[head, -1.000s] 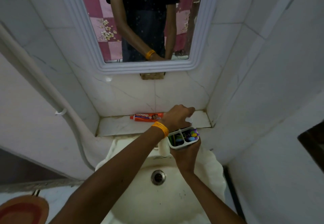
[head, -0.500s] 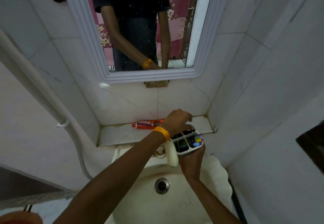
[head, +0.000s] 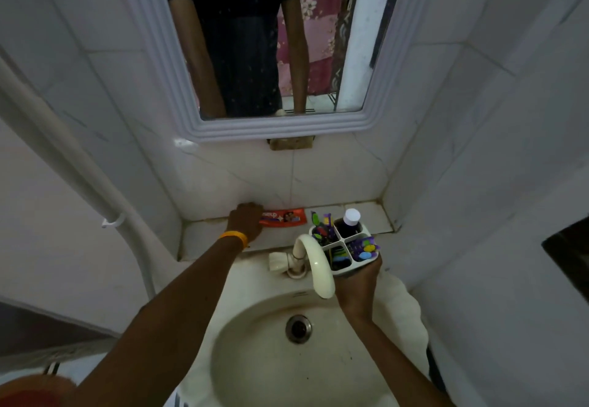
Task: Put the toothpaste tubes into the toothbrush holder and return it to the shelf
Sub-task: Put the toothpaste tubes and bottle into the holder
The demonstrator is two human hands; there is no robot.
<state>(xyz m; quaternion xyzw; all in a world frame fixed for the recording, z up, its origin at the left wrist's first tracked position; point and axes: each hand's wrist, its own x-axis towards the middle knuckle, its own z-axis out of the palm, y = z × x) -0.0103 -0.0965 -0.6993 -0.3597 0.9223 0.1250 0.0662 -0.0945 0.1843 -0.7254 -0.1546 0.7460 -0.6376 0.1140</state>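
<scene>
A red toothpaste tube (head: 285, 217) lies flat on the white tiled shelf (head: 207, 238) against the back wall. My left hand (head: 246, 221), with an orange band at the wrist, is curled over the tube's left end and hides its cap. My right hand (head: 358, 285) holds a white four-compartment toothbrush holder (head: 350, 271) from below, upright, just in front of the shelf's right part. In the holder stand toothbrushes, a purple tube (head: 363, 245) and a dark bottle with a white cap (head: 350, 219).
A cream tap (head: 314, 258) curves over the sink basin (head: 255, 358), close to the holder's left side. A white-framed mirror (head: 255, 55) hangs above the shelf. A white pipe (head: 79, 183) runs down the left wall. Tiled walls close in on both sides.
My left hand left the holder and moved left along the shelf onto the red tube's left end. The holder has turned more upright in my right hand.
</scene>
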